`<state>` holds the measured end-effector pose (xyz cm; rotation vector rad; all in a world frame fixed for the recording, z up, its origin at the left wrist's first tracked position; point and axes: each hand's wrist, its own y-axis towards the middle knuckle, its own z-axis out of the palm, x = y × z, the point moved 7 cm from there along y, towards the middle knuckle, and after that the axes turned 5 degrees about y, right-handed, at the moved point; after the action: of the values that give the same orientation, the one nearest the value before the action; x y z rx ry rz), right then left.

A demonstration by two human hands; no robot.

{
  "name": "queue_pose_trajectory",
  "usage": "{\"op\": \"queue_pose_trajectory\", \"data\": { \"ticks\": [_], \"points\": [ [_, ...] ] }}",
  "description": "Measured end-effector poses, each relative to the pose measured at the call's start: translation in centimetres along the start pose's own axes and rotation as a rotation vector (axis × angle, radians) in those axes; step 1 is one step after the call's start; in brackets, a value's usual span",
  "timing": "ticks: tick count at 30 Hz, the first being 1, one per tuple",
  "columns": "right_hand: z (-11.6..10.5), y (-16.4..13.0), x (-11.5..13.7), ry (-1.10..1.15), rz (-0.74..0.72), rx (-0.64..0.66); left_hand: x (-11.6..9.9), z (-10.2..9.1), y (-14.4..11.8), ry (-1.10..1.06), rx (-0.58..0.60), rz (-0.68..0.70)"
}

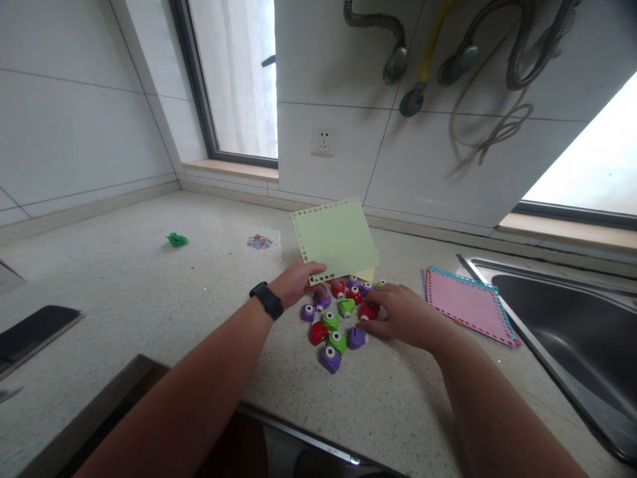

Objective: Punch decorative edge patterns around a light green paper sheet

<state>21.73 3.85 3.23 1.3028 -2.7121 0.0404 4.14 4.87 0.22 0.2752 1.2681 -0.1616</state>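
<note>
About twelve small paper punches [338,317], one green sheet [337,240], one stack of coloured sheets [468,303].

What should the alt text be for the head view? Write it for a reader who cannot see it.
A person's left hand holds up a light green paper sheet with punched edges, while the right hand touches a red punch among small craft punches on a speckled counter. A stack of colored sheets lies beside a steel sink.
</note>
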Motion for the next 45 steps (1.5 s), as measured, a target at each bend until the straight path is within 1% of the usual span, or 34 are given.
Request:
{"op": "queue_pose_trajectory", "data": {
  "ticks": [5, 8, 14, 20, 24, 31, 36, 40, 45],
  "points": [
    [-1.3, 0.0, 0.1, 0.087, 0.000, -0.077, 0.3, 0.0, 0.1, -0.036, 0.008, -0.044],
    [-2.0, 0.1, 0.2, 0.108, -0.010, -0.134, 0.1, -0.1, 0.2, -0.062, 0.004, -0.040],
    [-2.5, -0.1, 0.2, 0.096, -0.001, -0.196, -0.3, 0.1, 0.2, -0.083, 0.026, -0.028],
    [-2.9, -0.2, 0.6, 0.100, -0.012, -0.215, -0.4, -0.3, 0.2, -0.061, 0.002, 0.007],
    [-3.0, -0.3, 0.8, 0.091, -0.018, -0.217, -0.4, -0.4, 0.2, -0.062, -0.020, 0.005],
    [-3.0, -0.3, 0.9, 0.069, -0.001, -0.186, -0.6, -1.1, 0.2, -0.089, -0.074, 0.030],
    [-2.8, -0.1, 1.0, 0.078, 0.016, -0.207, -0.9, -1.3, 0.3, -0.102, -0.109, 0.040],
    [-2.1, 0.2, 2.1, 0.148, -0.018, -0.238, -1.3, -1.4, 0.2, -0.127, -0.121, 0.083],
    [-1.1, 0.8, 4.9, 0.223, -0.132, -0.227, -1.9, -1.8, 0.1, -0.171, -0.156, 0.109]
  ]
}}
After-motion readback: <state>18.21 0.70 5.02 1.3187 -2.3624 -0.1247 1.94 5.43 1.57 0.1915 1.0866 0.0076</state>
